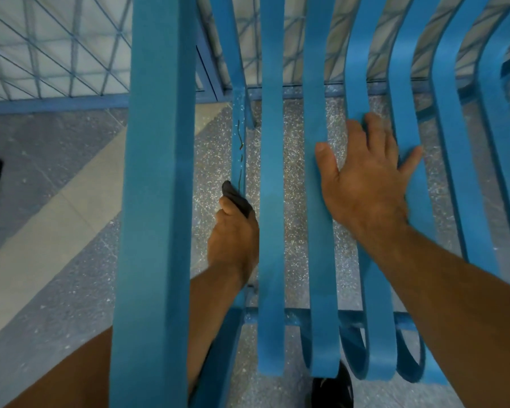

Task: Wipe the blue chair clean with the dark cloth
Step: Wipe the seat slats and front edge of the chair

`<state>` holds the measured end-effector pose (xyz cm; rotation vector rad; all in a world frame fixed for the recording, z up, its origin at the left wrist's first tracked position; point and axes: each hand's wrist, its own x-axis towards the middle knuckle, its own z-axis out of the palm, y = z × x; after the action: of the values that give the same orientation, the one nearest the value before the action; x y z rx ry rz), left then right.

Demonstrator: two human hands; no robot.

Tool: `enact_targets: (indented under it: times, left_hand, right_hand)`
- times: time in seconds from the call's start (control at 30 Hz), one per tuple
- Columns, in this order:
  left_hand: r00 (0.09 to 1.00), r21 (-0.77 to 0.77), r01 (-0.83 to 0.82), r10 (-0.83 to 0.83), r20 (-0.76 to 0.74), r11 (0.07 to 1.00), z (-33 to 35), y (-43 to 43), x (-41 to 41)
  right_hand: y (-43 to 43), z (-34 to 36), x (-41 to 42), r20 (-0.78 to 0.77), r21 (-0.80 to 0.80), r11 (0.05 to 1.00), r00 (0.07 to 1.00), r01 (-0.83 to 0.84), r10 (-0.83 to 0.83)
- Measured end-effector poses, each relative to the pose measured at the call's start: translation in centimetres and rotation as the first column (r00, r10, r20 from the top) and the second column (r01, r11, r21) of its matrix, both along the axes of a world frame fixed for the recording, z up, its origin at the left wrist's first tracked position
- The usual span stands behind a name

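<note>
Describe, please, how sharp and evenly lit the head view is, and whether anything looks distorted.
Head view: light is soft and bluish, with no glare on the blue chair; the left hand, the dark cloth and the right hand are fairly sharp; the edges soften, and slats at upper right bow, whether from lens or build cannot be told.

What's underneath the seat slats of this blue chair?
Through the gaps of the blue slatted chair show speckled grey floor and part of a black shoe. The slats and the flat right hand cover the rest.
</note>
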<state>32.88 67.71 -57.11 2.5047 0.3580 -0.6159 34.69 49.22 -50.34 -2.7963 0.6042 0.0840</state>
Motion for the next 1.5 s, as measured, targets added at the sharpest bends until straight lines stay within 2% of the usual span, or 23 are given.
enact_targets:
  times: [0.07,0.17,0.27,0.33,0.4,0.47,0.53,0.6,0.73,0.83,0.93,1.07,1.2,1.3,1.4,1.5]
  left_hand:
    - [0.994,-0.046,-0.102,0.1,-0.036,0.994,0.0,-0.1,0.8]
    - [0.993,-0.018,-0.122,0.122,0.004,0.992,-0.2,-0.4,1.7]
    - [0.995,0.089,0.035,-0.043,0.088,0.995,0.2,-0.9,1.8]
    - [0.985,0.153,0.159,-0.168,0.049,0.975,-0.1,-1.2,1.6]
    - [0.975,0.162,0.206,-0.216,0.047,0.965,-0.2,-1.3,1.9]
    - [0.994,0.058,0.057,-0.061,0.086,0.997,0.3,-1.4,3.4]
    - [0.991,-0.037,-0.136,0.136,-0.003,0.99,0.4,-1.7,4.9]
    - [0.982,-0.076,-0.189,0.189,-0.004,0.979,0.4,-1.6,5.3]
    - [0.993,-0.085,-0.089,0.095,0.064,0.992,0.8,-1.8,3.5]
    - [0.994,-0.09,-0.112,0.113,0.008,0.99,0.2,-1.6,4.8]
    - [0.995,-0.034,-0.101,0.1,-0.011,0.994,-0.1,-1.9,7.9]
    - [0.989,-0.05,-0.125,0.128,0.068,0.991,-0.4,-3.5,11.8]
    - [0.984,-0.032,-0.01,0.015,0.179,0.999,-0.4,-3.7,11.1]
    - [0.993,-0.033,-0.004,0.008,0.119,0.999,-0.5,-2.8,9.8]
    - [0.999,-0.037,-0.041,0.042,0.034,0.998,-0.9,-2.7,12.0]
    - [0.997,-0.015,-0.072,0.073,0.04,0.997,-1.0,-3.1,14.1]
  right_hand:
    - [-0.1,0.1,0.0,-0.015,0.005,1.0,1.0,-0.005,0.005]
    - [0.1,0.3,0.0,-0.028,-0.002,1.0,1.0,-0.007,0.007]
    - [0.1,0.4,0.1,-0.049,-0.014,1.0,0.999,-0.01,0.009]
    - [0.2,0.4,0.1,-0.053,-0.009,1.0,0.999,-0.009,0.008]
    - [0.2,0.5,0.0,-0.046,-0.005,1.0,0.999,-0.008,0.008]
    - [0.3,0.7,0.0,-0.053,-0.005,1.0,0.999,-0.011,0.011]
    - [0.2,0.7,0.0,-0.062,-0.006,1.0,0.998,-0.015,0.015]
    - [0.2,0.6,0.1,-0.065,-0.001,1.0,0.998,-0.016,0.016]
    - [0.2,0.6,0.0,-0.073,-0.009,1.0,0.997,-0.017,0.016]
    - [0.2,0.8,0.1,-0.084,-0.009,1.0,0.996,-0.021,0.02]
    - [0.2,0.7,0.2,-0.102,-0.011,1.0,0.995,-0.023,0.021]
    - [0.3,0.6,0.2,-0.084,-0.01,1.0,0.996,-0.012,0.011]
    - [0.2,0.5,0.3,-0.093,-0.012,1.0,0.996,-0.014,0.013]
    - [0.2,0.6,0.3,-0.098,-0.009,1.0,0.995,-0.012,0.011]
    - [0.3,0.6,0.4,-0.104,-0.013,1.0,0.995,-0.006,0.004]
    - [0.3,0.6,0.4,-0.104,-0.01,1.0,0.995,-0.004,0.002]
